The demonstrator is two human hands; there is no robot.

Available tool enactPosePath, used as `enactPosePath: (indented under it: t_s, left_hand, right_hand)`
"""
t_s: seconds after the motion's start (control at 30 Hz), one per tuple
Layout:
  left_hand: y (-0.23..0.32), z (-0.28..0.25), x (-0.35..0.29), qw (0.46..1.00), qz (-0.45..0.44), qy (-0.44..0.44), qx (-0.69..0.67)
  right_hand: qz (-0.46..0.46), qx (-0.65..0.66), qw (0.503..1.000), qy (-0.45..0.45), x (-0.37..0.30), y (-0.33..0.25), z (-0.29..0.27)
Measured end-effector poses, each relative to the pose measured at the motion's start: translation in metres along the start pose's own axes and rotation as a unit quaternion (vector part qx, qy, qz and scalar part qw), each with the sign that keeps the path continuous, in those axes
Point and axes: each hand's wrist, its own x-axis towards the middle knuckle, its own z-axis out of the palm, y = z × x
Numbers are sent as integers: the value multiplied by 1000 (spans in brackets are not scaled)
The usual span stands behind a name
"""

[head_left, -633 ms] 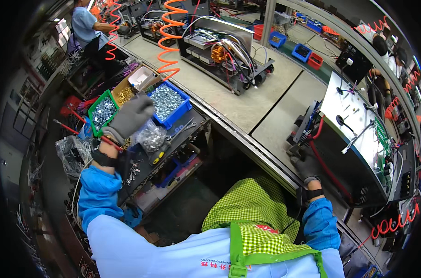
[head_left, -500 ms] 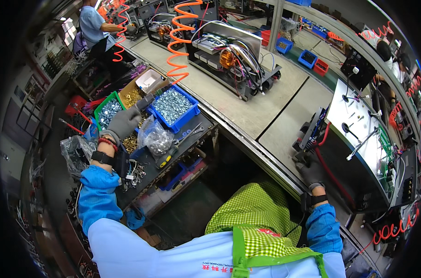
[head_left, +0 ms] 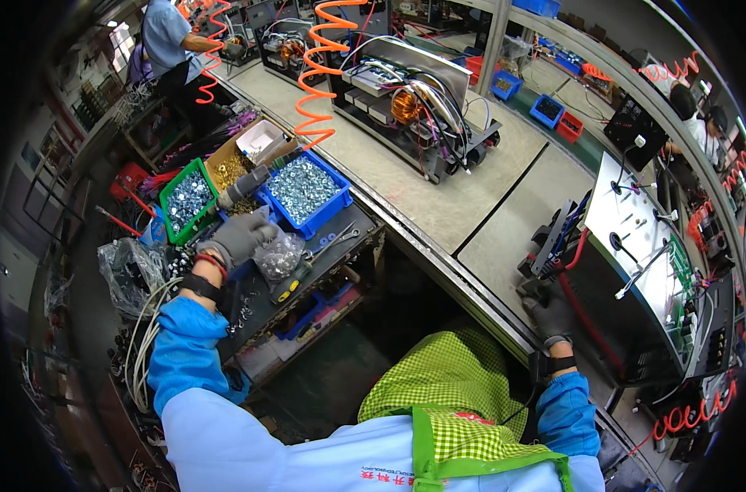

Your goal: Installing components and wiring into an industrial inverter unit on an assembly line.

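Currently hovering left hand [head_left: 240,236] at clear hardware bag [head_left: 279,258], near side bench [head_left: 338,254] edge; resting right hand [head_left: 549,312] by black cabinet [head_left: 606,303], cannot tell either grip; showing bare worktop [head_left: 475,201] between; counting one bag, one green bin [head_left: 196,223], one blue bin [head_left: 328,216] alongside.

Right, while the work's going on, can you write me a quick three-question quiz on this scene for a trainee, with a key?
1. Multiple choice: which of these is the gloved left hand right beside?
A) the coiled orange hose
B) the clear plastic bag of small parts
C) the checked apron

2. True or false: the green bin stands to the left of the blue bin of silvery hardware in the picture.

3. Fill the gap: in the picture, the gloved right hand is at the ____ side of the black-cased unit.

Key: 1 B; 2 true; 3 left.
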Motion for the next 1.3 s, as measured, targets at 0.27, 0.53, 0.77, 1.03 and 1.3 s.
enactPosePath:
  t_s: [0.27,0.53,0.77,1.03,1.3]
  left_hand:
    - [-47,-52,17,990,-67,106,59]
    - [-59,-88,12,981,-111,-35,158]
    - [-84,-128,0,968,-209,-84,108]
    - [-125,-124,61,972,-93,61,206]
    - [-131,-120,167,955,-67,-64,281]
  right_hand:
    - [3,3,1000,-13,6,28,13]
    - [12,54,998,-32,6,24,13]
    - [26,70,997,-27,6,43,14]
    - [20,51,998,-12,3,6,10]
    - [68,73,994,-43,8,2,9]
